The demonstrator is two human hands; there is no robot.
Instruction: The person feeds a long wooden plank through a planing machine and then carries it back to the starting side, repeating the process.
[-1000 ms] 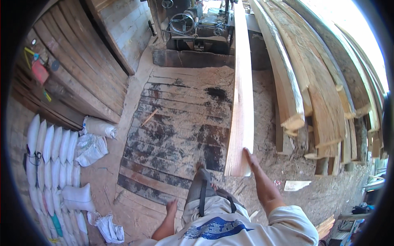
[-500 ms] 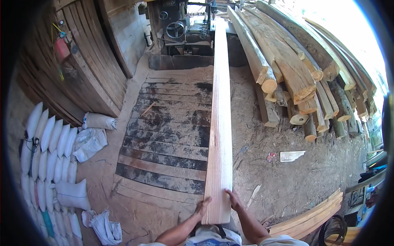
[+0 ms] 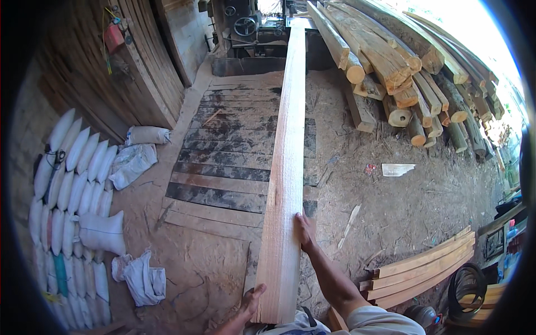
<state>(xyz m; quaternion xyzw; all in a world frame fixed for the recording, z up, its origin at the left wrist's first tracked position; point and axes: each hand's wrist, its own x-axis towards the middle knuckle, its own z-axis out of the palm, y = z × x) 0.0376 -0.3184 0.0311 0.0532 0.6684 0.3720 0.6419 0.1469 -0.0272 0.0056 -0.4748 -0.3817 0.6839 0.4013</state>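
A long, pale wooden plank [image 3: 283, 184] runs from just in front of me up the middle of the view, its far end at the metal table of a machine [image 3: 245, 28] with handwheels. At the lower end, my left hand [image 3: 251, 301] grips the plank's left edge. Farther along, my right hand [image 3: 304, 231] holds the right edge, fingers curled against the wood.
Logs and beams [image 3: 393, 67] are piled at upper right. White sacks [image 3: 72, 184] and doorway timber [image 3: 111, 72] line the left. Dusty floor boards [image 3: 212, 167] lie beneath the plank. Cut boards [image 3: 419, 262] and a black coil [image 3: 463, 293] are at lower right.
My left hand, away from the plank a second ago, now grips it. My right hand has shifted farther along the plank. The plank has swung left, and its near end sits lower in view.
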